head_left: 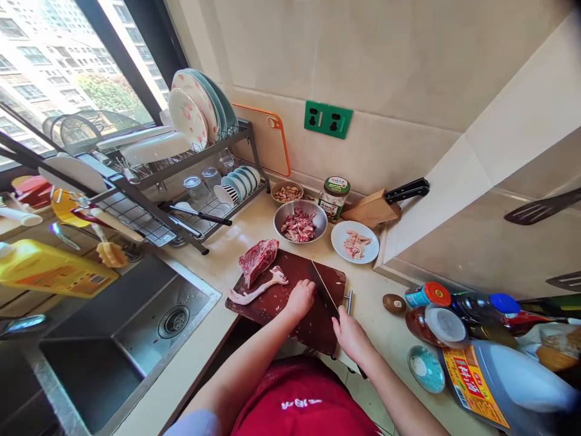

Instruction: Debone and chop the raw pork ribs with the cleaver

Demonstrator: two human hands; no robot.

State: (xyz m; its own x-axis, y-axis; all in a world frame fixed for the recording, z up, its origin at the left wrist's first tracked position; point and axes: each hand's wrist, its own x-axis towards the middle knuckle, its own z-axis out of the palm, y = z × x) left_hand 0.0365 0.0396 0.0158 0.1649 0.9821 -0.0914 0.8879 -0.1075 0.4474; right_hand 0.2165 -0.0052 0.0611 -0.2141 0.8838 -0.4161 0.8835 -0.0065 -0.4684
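Observation:
My right hand (351,335) grips a kitchen knife (324,287), its dark blade angled away from me over the right part of a brown cutting board (267,307). Just left of the blade, my left hand (301,300) is closed with its fingers curled down near the board; whatever lies under them is hidden. A slab of raw red meat (258,260) lies at the board's far left. Beside it is a long pale poultry neck-like piece (258,287). Beyond the board stand a metal bowl (321,229) of cut meat and a white plate (370,253) with pale scraps.
A sink (136,330) lies to the left, below a dish rack (181,166). At the back are a bowl of peanuts (287,193), a jar (334,197) and a knife block (372,208). A kiwi (394,303), a small teal bowl (425,368) and a large jug (512,375) stand right.

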